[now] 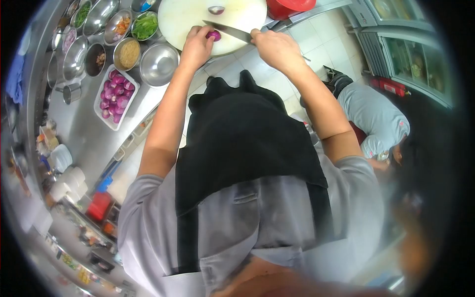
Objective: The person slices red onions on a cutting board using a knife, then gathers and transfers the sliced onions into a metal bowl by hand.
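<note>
At the near edge of the cutting board [178, 20], the left hand [197, 46] pinches an onion piece [216, 35] in its fingers; the right hand [278, 50] has its fingers wrapped round a knife [230, 32]. Farther in lies an onion half [216, 10].

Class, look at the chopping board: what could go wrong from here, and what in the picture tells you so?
1. The left hand might get nicked, since it holds a purple onion piece close to the knife.
2. Another onion piece lies loose farther up the board; a careless stroke could knock it away.
</note>
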### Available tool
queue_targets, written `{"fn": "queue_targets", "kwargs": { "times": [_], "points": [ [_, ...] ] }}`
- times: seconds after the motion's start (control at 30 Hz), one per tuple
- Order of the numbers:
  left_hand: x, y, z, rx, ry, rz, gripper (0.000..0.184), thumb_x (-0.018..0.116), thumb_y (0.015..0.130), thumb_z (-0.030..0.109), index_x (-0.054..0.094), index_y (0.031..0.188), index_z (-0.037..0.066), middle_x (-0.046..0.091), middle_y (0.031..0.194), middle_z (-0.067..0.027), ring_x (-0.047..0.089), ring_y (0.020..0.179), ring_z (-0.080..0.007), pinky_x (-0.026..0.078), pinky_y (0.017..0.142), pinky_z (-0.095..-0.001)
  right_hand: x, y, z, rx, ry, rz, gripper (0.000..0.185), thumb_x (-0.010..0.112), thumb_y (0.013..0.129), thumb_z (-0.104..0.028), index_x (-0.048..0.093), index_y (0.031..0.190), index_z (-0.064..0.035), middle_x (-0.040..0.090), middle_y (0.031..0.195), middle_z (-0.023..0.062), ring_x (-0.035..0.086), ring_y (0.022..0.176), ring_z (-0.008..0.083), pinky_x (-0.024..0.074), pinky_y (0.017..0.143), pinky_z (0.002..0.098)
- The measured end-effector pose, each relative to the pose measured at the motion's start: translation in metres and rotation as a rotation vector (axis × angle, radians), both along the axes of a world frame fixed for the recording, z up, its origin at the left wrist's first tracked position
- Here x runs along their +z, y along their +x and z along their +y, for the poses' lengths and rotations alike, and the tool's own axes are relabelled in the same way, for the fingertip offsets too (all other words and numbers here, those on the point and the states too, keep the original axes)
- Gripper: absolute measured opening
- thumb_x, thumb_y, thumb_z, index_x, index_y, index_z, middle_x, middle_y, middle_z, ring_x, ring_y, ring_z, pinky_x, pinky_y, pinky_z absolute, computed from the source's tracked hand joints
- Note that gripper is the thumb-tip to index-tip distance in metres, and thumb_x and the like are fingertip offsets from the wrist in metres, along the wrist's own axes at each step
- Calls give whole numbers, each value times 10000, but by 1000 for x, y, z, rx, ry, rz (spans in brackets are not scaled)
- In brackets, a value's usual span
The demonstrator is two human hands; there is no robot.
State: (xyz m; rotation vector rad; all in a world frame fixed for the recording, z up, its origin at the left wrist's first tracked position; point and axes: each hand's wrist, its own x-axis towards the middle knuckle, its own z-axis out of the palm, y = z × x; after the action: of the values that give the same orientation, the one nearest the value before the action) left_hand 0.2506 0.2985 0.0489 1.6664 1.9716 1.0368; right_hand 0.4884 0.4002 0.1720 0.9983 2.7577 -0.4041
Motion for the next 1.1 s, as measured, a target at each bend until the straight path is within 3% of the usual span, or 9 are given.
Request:
{"fn": "queue_targets", "kwargs": {
  "times": [0.2,0.3,0.37,0.5,0.57,0.7,0.77,0.87,1.1],
  "points": [
    [2,5,1,31,-21,-25,227,694,965,98,693,1191,107,662,1165,-220,685,999,-442,574,896,-504,-6,-14,-11,-38,-19,-11,217,531,952,-77,655,1111,2,772,946,248,777,905,416,613,766,529],
    [7,5,1,29,-67,-4,219,675,973,97,697,1190,106,668,1149,-225,684,998,-455,571,887,-521,9,-15,-11,-23,-14,-57,226,502,1079,-201,645,1166,-49,761,954,239,743,922,432,561,790,553],
    [8,7,0,47,-53,11,210,665,978,99,700,1185,106,671,1143,-225,683,999,-457,570,885,-523,33,-13,-14,-53,-33,-71,226,494,1084,-202,644,1163,-52,760,953,238,742,922,432,559,791,558],
    [5,11,-1,80,-32,49,188,646,990,104,711,1166,107,682,1129,-218,684,1000,-455,566,882,-526,10,-13,-9,-45,-51,-71,223,497,1082,-200,641,1162,-49,761,947,232,741,923,433,560,792,559],
    [4,13,-2,88,-32,40,182,647,990,104,713,1160,104,684,1128,-213,684,1001,-452,566,881,-525,-22,-20,0,45,-21,25,225,508,965,-71,649,1122,7,772,949,247,772,918,428,604,803,537],
    [6,12,0,99,-9,32,173,647,989,103,723,1144,101,692,1121,-192,684,1018,-440,565,885,-519,17,-21,-7,23,-48,-24,219,513,963,-71,645,1121,5,771,943,250,772,921,428,604,798,539],
    [5,14,-1,112,-4,23,171,648,986,101,725,1139,102,695,1124,-185,684,1025,-434,564,886,-516,21,-17,-11,-71,-90,-74,204,501,1082,-199,622,1142,-46,757,951,240,737,938,443,553,800,568],
    [5,15,-1,119,32,20,160,669,969,81,729,1117,91,702,1106,-174,685,1014,-419,561,882,-497,-27,-21,-6,-18,-42,2,223,504,1093,-231,617,1149,-46,757,940,241,735,926,454,549,794,575],
    [3,12,-2,115,45,-9,169,635,976,81,740,1109,85,707,1140,-170,685,1044,-410,558,915,-493,2,-19,-12,-59,-82,-47,232,510,1096,-239,617,1138,-37,752,922,249,734,896,457,544,787,581]
  ]
}}
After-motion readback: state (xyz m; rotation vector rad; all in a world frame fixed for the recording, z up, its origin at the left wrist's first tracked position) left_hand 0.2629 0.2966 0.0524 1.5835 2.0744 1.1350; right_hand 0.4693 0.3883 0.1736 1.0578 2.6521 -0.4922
